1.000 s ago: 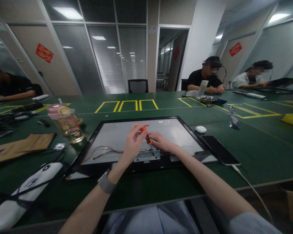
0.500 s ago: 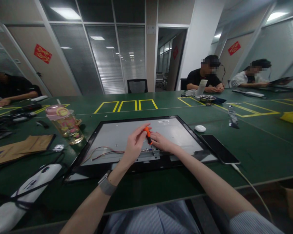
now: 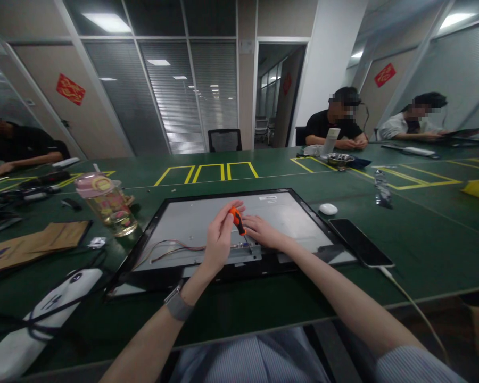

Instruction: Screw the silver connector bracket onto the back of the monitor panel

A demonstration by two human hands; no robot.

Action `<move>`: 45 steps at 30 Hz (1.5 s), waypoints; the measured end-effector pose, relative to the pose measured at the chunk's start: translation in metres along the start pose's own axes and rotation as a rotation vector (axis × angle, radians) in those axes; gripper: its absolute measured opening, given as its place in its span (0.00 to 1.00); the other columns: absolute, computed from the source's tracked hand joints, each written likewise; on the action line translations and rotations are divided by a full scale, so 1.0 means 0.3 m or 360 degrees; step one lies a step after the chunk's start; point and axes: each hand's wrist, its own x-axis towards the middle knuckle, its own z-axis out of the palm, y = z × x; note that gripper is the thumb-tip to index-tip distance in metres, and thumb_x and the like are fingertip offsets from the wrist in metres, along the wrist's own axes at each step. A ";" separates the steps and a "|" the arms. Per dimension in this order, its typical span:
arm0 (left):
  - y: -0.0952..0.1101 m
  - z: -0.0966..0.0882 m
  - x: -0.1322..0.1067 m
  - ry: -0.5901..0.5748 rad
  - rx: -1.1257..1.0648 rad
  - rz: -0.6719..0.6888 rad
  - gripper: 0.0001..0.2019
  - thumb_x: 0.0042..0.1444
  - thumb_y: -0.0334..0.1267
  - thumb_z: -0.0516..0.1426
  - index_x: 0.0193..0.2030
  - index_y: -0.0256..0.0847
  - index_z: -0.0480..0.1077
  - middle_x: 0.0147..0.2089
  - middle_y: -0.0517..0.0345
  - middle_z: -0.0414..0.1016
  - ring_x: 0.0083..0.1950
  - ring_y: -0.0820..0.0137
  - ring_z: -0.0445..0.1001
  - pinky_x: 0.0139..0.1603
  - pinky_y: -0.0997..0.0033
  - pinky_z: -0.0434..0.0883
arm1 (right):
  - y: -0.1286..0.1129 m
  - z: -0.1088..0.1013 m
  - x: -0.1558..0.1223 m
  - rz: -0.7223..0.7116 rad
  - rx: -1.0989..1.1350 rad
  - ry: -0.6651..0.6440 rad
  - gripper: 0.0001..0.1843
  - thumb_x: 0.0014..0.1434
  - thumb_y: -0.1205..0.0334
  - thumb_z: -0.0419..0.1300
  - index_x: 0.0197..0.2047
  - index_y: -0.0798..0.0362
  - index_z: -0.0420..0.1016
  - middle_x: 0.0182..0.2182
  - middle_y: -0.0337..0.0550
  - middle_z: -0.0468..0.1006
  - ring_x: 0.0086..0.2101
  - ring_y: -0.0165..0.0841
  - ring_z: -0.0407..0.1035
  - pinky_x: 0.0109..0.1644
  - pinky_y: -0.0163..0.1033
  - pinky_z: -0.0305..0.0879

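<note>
An orange-and-black screwdriver leans up and to the left over the back of a flat display panel. My left hand is closed around its handle. The screwdriver's tip points down at a metal bracket with small connectors along the panel's near edge. My right hand lies low over the panel just right of the screwdriver, fingers stretched toward it; its thumb is partly hidden. Thin brown wires run left from the bracket across the grey metal back.
A phone on a cable and a white earbud case lie right of the panel. To its left stand a pink-lidded cup, a paper bag and a white power strip. Several people sit around the green table.
The screwdriver handle has tipped a little further left, and my left hand has turned with it. My right hand stays almost in place.
</note>
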 end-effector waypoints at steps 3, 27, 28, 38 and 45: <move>-0.009 -0.005 0.003 0.0107 0.0108 0.0028 0.13 0.61 0.40 0.55 0.50 0.43 0.72 0.45 0.53 0.73 0.44 0.70 0.74 0.49 0.69 0.71 | -0.008 -0.005 -0.001 0.0063 0.0011 -0.0021 0.21 0.68 0.56 0.45 0.58 0.52 0.67 0.61 0.51 0.65 0.62 0.44 0.55 0.65 0.59 0.48; -0.004 -0.016 0.018 0.0110 0.0280 0.0087 0.11 0.61 0.41 0.54 0.46 0.41 0.72 0.42 0.55 0.68 0.40 0.73 0.70 0.42 0.74 0.72 | -0.017 -0.017 -0.003 0.0048 0.0024 -0.0027 0.20 0.68 0.55 0.45 0.57 0.51 0.68 0.60 0.51 0.67 0.61 0.43 0.57 0.65 0.57 0.48; -0.004 -0.014 0.016 0.0135 0.0293 0.0098 0.10 0.60 0.41 0.55 0.45 0.41 0.72 0.41 0.56 0.67 0.39 0.74 0.70 0.41 0.74 0.72 | -0.016 -0.016 -0.003 0.0058 0.0020 -0.0026 0.21 0.68 0.55 0.45 0.58 0.51 0.68 0.60 0.51 0.67 0.62 0.44 0.57 0.65 0.57 0.48; 0.005 -0.014 0.016 0.0142 0.0272 0.0064 0.13 0.60 0.39 0.55 0.50 0.41 0.71 0.44 0.54 0.68 0.42 0.72 0.72 0.45 0.72 0.72 | -0.022 -0.020 -0.004 0.0091 0.0021 -0.0032 0.22 0.67 0.55 0.45 0.58 0.53 0.68 0.61 0.53 0.66 0.62 0.44 0.55 0.65 0.57 0.48; 0.004 -0.016 0.022 0.0049 0.0109 0.0036 0.11 0.59 0.40 0.55 0.46 0.41 0.73 0.45 0.52 0.71 0.46 0.69 0.72 0.48 0.69 0.71 | -0.015 -0.014 -0.002 0.0036 0.0018 -0.0009 0.20 0.67 0.56 0.46 0.56 0.51 0.69 0.60 0.50 0.67 0.61 0.43 0.58 0.65 0.56 0.48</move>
